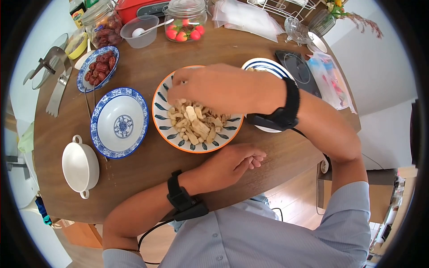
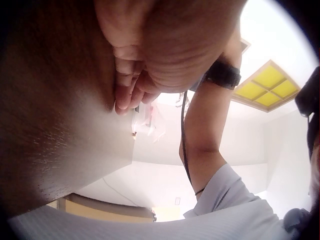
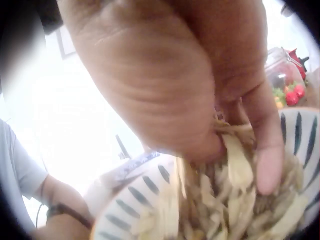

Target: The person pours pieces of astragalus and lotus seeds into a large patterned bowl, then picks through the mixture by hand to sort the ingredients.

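A wide white bowl (image 1: 161,127) with an orange rim and dark leaf marks holds a heap of pale, sliced mushrooms (image 1: 196,125). My right hand (image 1: 223,89) reaches over its far side. In the right wrist view the thumb and fingers dip into the heap and pinch several mushroom strips (image 3: 237,162). On the table's near edge, below the bowl, rests my left hand (image 1: 230,166), its fingers loosely curled around nothing. Partly behind the right wrist stands a white plate (image 1: 272,64) with blue rings and some pale pieces on it.
To the left are a blue-patterned bowl (image 1: 100,127), a white two-handled cup (image 1: 80,167) and a dish of red dates (image 1: 100,69). Behind stand a strawberry jar (image 1: 185,24) and a plastic tub (image 1: 138,40) with a spoon. A black scale (image 1: 297,67) and plastic bags (image 1: 328,80) lie right.
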Available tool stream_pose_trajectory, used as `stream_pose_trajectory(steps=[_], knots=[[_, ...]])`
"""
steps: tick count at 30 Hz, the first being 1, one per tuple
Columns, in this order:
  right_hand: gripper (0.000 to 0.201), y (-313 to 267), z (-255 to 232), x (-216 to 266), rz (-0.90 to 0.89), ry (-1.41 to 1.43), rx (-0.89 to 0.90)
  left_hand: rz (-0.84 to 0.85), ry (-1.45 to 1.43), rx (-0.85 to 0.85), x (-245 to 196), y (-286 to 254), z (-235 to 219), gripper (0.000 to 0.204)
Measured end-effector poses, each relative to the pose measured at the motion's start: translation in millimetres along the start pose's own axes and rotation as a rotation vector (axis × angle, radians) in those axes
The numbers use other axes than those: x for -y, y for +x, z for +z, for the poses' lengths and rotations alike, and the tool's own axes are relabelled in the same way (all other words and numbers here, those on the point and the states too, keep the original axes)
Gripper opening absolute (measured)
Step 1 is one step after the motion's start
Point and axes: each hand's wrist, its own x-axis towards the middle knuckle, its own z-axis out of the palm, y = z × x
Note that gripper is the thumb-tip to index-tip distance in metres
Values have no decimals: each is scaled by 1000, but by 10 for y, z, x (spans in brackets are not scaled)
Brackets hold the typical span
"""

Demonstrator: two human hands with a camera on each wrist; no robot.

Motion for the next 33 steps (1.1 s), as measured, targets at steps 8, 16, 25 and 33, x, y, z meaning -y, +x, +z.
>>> stream_pose_trajectory(steps=[8, 16, 25, 33], knots=[[47, -153, -7, 224, 133, -169, 95, 6, -11, 5, 23, 7, 5, 30], [52, -59, 308, 248, 94, -189, 7, 12, 21, 25, 59, 23, -3, 30], [46, 48, -37, 121, 142, -83, 78, 33, -1, -29, 15, 0, 22, 29], [80, -229, -266, 98, 24, -110, 337, 12, -15, 13, 39, 3, -3, 32]])
